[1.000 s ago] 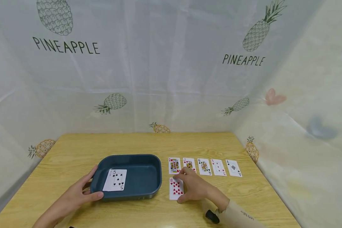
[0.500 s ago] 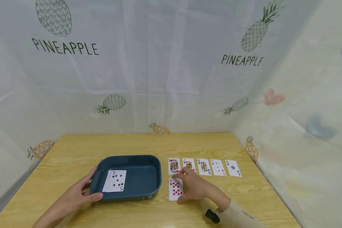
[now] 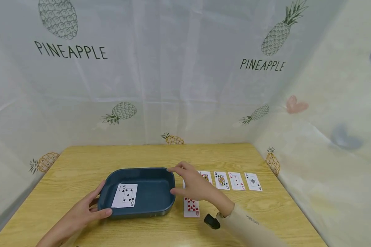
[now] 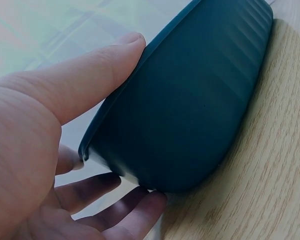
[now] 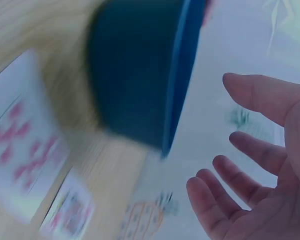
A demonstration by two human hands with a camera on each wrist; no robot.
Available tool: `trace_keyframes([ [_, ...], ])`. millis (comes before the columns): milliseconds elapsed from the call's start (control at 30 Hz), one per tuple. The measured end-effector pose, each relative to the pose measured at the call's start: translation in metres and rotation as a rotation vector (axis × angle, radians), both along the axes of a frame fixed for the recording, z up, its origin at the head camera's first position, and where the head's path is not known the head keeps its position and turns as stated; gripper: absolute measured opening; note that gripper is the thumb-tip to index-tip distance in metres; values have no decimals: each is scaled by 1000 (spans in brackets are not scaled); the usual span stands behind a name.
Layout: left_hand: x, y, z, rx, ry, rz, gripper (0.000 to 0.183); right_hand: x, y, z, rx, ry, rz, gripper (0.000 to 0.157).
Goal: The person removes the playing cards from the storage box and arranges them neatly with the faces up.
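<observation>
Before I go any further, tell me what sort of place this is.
Probably a screened-off tabletop workspace: a wooden table stands against a hanging pineapple-print sheet, with a dark blue tray and playing cards on top.

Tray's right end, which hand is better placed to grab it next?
Probably the right: the right hand is at that end of the tray, fingers apart and holding nothing, while the left hand grips the opposite end.
</observation>
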State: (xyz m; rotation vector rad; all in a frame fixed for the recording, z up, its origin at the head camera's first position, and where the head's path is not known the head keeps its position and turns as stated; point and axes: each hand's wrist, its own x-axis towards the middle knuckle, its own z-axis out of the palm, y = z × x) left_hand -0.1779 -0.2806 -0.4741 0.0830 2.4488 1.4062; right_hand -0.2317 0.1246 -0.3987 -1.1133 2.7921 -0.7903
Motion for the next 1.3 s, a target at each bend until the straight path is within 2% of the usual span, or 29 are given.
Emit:
trace_keyframes([
  [100,0,1,0,11,4,-2,111,-4,-30,2,24,-23,26,65],
  [200,-1,2,0,16,2,3,111,-8,-59,-2,58,-11,53,67],
  [333,-2,3,-1,15,-1,1,110,-13,-94,-16,101,10,56,70],
  [567,0,1,-2,56,0,-8,109,-16,-136,-41,170,-58,24,82],
  [733,2,-1,-2,76,-7,-11,107,-15,-152,-51,254,-62,-8,86],
  [900,1,-1,-1,76,-9,-13,107,-14,-159,-59,353,-21,-75,87],
  [1100,1,-1,-1,78,-19,-13,107,-17,-161,-62,371,-24,-98,85],
  [1300,1,0,0,73,-24,-11,108,-20,-159,-60,341,-53,-93,82],
])
